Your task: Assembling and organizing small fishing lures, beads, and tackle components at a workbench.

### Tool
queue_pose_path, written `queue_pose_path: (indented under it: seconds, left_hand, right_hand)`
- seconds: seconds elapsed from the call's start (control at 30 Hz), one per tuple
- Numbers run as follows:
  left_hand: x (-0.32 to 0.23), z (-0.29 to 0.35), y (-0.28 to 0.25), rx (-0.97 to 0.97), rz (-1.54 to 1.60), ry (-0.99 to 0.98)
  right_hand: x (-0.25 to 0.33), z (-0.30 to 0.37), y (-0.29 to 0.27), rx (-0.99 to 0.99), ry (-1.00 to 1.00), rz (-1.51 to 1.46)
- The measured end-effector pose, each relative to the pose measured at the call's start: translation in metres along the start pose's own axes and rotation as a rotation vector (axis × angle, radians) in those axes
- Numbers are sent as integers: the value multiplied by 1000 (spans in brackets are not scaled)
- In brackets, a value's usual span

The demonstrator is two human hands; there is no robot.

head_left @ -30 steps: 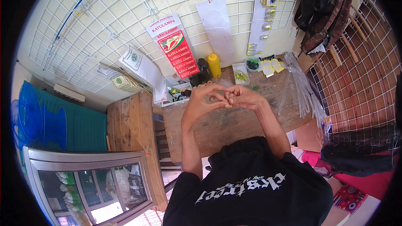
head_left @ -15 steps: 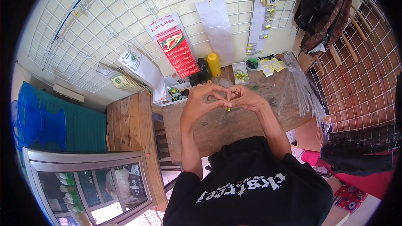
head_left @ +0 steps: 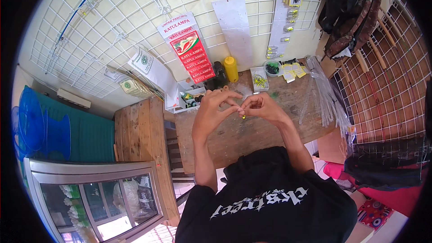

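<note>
Above the wooden table (head_left: 216,141), my left hand (head_left: 213,110) and my right hand (head_left: 266,108) meet at the fingertips, thumb and forefinger pinched on each side. A tiny yellow-green bead-like piece (head_left: 244,117) shows just under the joined tips. Its exact kind is too small to tell, and the fingers cover its upper part. Beyond the hands lies a white tray (head_left: 254,70) of similar small yellow-green pieces (head_left: 259,81). Beside it is a clear round tub (head_left: 280,73) with dark and green bits (head_left: 272,67).
A yellow squeeze bottle (head_left: 231,69) and dark bottles (head_left: 220,74) stand at the back, near a white box (head_left: 173,109) of small containers. Yellow cards (head_left: 294,70) and clear plastic sleeves (head_left: 321,92) lie right. A glass case (head_left: 92,166) stands at lower left.
Both hands have shifted very slightly left, still touching at the fingertips. My right fingers have changed their curl a little, and the yellow-green piece stays beneath the pinch.
</note>
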State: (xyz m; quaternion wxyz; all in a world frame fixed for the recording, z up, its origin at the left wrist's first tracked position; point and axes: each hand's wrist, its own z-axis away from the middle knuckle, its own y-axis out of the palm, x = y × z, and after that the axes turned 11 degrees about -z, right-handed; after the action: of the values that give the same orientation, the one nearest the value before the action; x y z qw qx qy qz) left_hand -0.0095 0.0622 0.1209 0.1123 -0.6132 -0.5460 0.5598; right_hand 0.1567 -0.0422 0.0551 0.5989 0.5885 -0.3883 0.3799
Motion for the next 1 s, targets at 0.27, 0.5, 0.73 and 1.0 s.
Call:
queue_pose_path:
  seconds: [0.27, 0.5, 0.73, 1.0]
  left_hand:
    - [-2, -3, 2, 64, -17, -53]
    - [10, -2, 7, 68, 54, -99]
    - [47, 6, 32, -17, 641, -124]
    - [46, 3, 48, 117, 833, -53]
  right_hand:
    - [8, 6, 8, -62, -82, 324]
    - [-1, 5, 4, -108, -71, 307]
    - [-5, 5, 2, -157, -49, 6]
    - [2, 7, 3, -110, 3, -14]
